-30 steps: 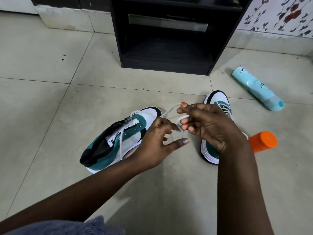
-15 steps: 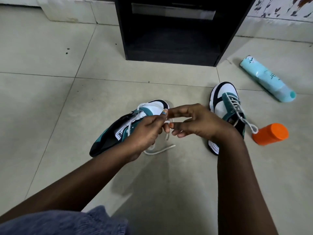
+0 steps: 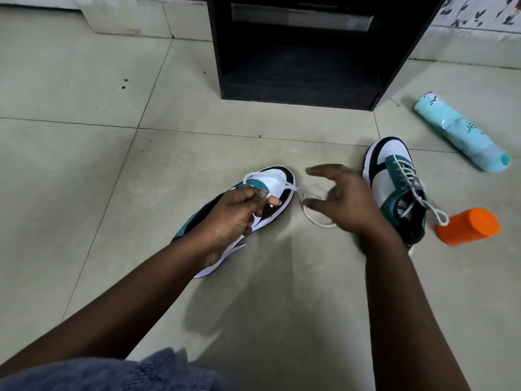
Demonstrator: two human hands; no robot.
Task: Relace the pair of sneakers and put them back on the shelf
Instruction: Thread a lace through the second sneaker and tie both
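Left hand (image 3: 231,213) over the near sneaker (image 3: 275,193), fingers curled, thumb and forefinger pinching the white shoelace (image 3: 293,189) at the vamp, just behind the toe cap. Sneaker tipped on its side on the tiled floor (image 3: 84,165), toe toward the black shelf unit (image 3: 298,52), white sole edge showing below the wrist. Lace leaving the pinch, crossing the toe and trailing onto the tile as a loose loop to the right of the toe.

Right hand (image 3: 346,201) spread wide, fingers apart and slightly bent, holding nothing visible; thumb and forefinger framing the loose loop, palm hiding part of it. Contact between fingertips and lace: cannot tell, edges motion-blurred.

Second sneaker (image 3: 392,176) upright on its sole, just right of the right hand, toe toward the shelf unit, laced through its eyelets, lace end hanging off toward the orange container (image 3: 469,225). Orange container on its side, near that sneaker's heel. Light-blue bottle (image 3: 462,134) on its side farther back right, apart from both sneakers. Grey-blue fabric (image 3: 98,373) at bottom left edge.
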